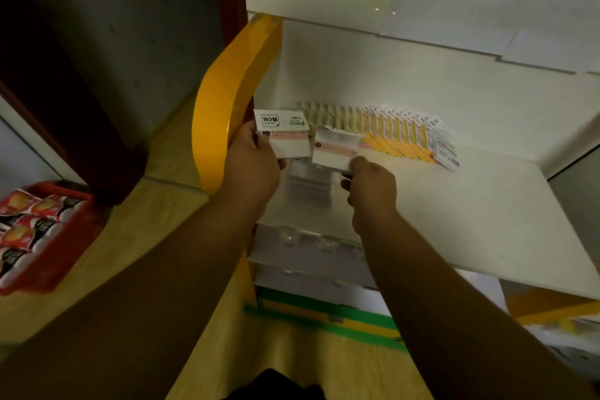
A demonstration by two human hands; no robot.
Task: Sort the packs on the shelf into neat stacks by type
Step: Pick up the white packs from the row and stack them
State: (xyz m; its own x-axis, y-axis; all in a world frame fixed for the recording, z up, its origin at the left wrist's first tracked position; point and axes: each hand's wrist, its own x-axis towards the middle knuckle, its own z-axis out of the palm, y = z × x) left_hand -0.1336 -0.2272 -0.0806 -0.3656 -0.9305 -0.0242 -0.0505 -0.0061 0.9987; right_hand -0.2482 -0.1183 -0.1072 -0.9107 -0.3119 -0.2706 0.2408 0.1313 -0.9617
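Observation:
My left hand (251, 157) grips a small bundle of white packs (281, 130), the top one printed in black, the lower ones with a pink band. My right hand (373, 187) pinches another white pack with a pink band (334, 153) just to the right of it. Both hands hover over the left end of the white shelf (470, 204). Beneath them lies a low stack of white packs (308, 183). Against the shelf's back stand a row of cream packs (328, 115) and a row of yellow and pink packs (399, 133).
The shelf's yellow curved side panel (224, 107) is right beside my left hand. A red basket of snack packs (35, 234) sits on the floor at the left. Lower shelves with white packs (308, 256) lie below. A dark wall stands at left.

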